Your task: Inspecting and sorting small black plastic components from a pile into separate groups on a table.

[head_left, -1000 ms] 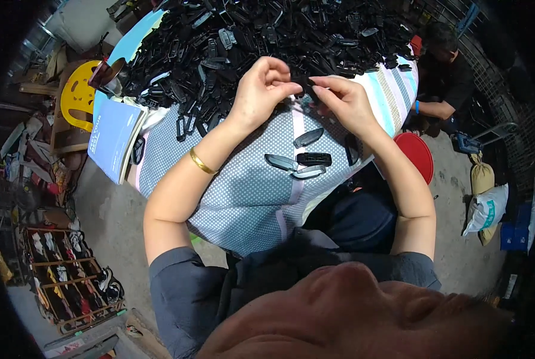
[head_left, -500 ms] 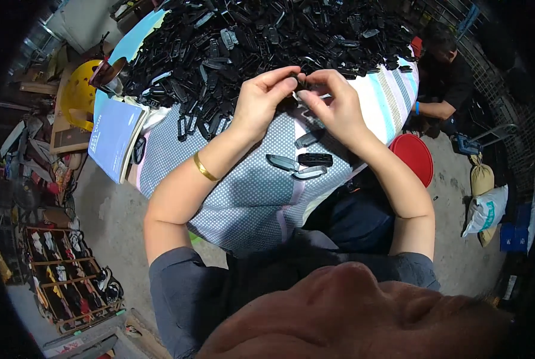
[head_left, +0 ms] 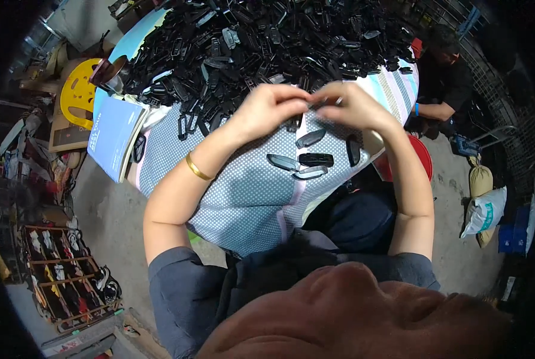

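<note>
Over the near edge of a pile of black plastic pieces (head_left: 243,54), my two hands meet fingertip to fingertip. My left hand (head_left: 273,110) pinches with thumb and index finger. My right hand (head_left: 356,107) is curled and a little blurred, its thumb and fingers beside the left fingertips. A small dark thing shows between them, too hidden to name. Below the hands lie several loose pieces on the cloth: a glossy oval one (head_left: 311,138), a long grey-black one (head_left: 282,162), a ribbed black one (head_left: 316,160) and a shiny one (head_left: 310,173). Another dark oval piece (head_left: 353,149) rests near the right edge.
A patterned cloth (head_left: 237,197) covers the table. At its left edge are a blue book (head_left: 114,134) and a yellow plastic seat (head_left: 79,93). A red round lid or stool (head_left: 421,158) stands to the right. Beyond it a person in dark clothes (head_left: 441,78) sits.
Both hands have come slightly nearer to me, and the right hand has turned at the wrist. The dark oval piece near the right edge now shows beside my right forearm.
</note>
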Available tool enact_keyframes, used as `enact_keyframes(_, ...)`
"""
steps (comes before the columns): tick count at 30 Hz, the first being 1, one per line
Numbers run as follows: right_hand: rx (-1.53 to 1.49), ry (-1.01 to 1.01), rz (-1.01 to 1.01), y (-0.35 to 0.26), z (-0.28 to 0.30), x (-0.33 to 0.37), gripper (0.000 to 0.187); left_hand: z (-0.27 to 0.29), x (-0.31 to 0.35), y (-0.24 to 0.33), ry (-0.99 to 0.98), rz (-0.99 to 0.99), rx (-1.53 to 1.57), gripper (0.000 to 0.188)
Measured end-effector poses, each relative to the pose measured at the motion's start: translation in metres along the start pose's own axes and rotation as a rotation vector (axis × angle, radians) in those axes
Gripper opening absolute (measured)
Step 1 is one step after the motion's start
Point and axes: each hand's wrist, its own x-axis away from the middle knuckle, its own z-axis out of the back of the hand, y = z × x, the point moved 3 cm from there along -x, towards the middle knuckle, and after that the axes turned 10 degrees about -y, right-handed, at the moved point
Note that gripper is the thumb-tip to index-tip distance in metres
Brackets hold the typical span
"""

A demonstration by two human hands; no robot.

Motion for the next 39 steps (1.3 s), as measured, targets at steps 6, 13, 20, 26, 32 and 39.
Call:
enact_keyframes(6, 0.336, 0.518, -0.27, 0.056, 0.017, 0.001, 0.032, -0.028, 0.0, 0.007, -0.305, -0.025, -0.21, 0.029)
enact_keyframes(13, 0.335, 0.494, -0.32, 0.048, 0.016, -0.002, 0.037, -0.001, -0.008, -0.002, 0.202, -0.294, -0.919, 0.024)
enact_keyframes(20, 0.119, 0.64, -0.19, 0.023, 0.02, 0.007, 0.04, -0.007, -0.013, 0.004, 0.279, -0.327, -0.898, 0.024)
enact_keyframes(26, -1.133, 0.506, -0.207, 0.0, 0.001, 0.002, 0.029, 0.0, -0.013, -0.02, 0.32, -0.022, 0.19, 0.028)
enact_keyframes(32, -1.152, 0.35, -0.241, -0.002, -0.018, -0.003, 0.025, 0.004, -0.009, -0.013, 0.349, -0.065, 0.269, 0.031)
enact_keyframes(39, -0.981, 0.348, -0.258, -0.005, -0.018, -0.002, 0.024, 0.002, -0.006, -0.013, 0.344, -0.053, 0.348, 0.029)
